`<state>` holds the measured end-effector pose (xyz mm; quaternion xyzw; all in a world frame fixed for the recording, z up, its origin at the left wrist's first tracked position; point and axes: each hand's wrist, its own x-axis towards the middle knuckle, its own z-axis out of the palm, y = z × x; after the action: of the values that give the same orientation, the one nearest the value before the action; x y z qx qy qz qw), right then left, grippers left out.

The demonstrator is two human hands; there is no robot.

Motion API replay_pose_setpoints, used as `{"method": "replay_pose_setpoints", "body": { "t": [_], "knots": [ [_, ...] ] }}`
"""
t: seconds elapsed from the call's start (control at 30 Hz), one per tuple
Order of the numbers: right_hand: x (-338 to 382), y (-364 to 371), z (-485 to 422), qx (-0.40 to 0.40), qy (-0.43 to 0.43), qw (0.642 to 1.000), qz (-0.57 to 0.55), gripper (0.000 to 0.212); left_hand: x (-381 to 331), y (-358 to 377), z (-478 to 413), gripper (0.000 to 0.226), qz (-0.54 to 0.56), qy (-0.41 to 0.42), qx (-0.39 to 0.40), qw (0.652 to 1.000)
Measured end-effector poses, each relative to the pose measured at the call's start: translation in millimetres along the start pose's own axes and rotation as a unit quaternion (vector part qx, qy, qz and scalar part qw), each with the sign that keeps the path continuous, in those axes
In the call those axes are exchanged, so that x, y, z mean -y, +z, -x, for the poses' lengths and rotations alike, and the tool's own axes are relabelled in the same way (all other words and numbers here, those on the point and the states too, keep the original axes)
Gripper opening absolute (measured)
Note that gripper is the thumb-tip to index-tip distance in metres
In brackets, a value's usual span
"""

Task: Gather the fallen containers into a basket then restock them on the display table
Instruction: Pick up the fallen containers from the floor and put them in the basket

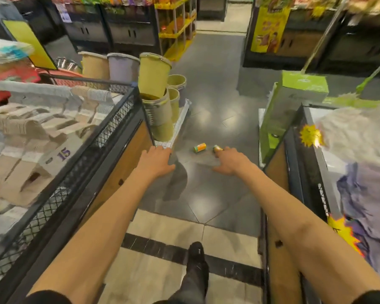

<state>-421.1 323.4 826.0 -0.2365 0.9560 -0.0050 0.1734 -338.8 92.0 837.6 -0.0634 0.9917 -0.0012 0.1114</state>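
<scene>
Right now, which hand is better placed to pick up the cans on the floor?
Probably the right hand: its fingertips overlap one can in view, while the left hand sits farther aside.

The store light was fairly bright and even, leaving soft white glare patches on the glossy grey floor (208, 110). A dim shadow lay on the tiles under the left hand (156, 159). Blur smeared the frame's edges, worst at the right, and wide-angle distortion bowed the shelves (130, 25).
</scene>
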Motion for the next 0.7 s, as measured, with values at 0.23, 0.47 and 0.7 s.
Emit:
{"method": "replay_pose_setpoints", "body": {
  "t": [0.23,0.47,0.7],
  "knots": [
    [-54,-52,-110,0.021,0.056,0.998,-0.013,0.057,0,-36,-145,0.054,0.026,0.022,0.004,0.999],
    [-96,-96,-215,0.011,0.076,0.997,-0.022,0.06,-7,-69,-264,0.051,0.016,0.052,-0.009,0.998],
    [-139,-112,-317,0.027,0.077,0.996,-0.036,0.059,-4,-67,-378,0.05,0.033,0.052,0.014,0.998]
  ]
}}
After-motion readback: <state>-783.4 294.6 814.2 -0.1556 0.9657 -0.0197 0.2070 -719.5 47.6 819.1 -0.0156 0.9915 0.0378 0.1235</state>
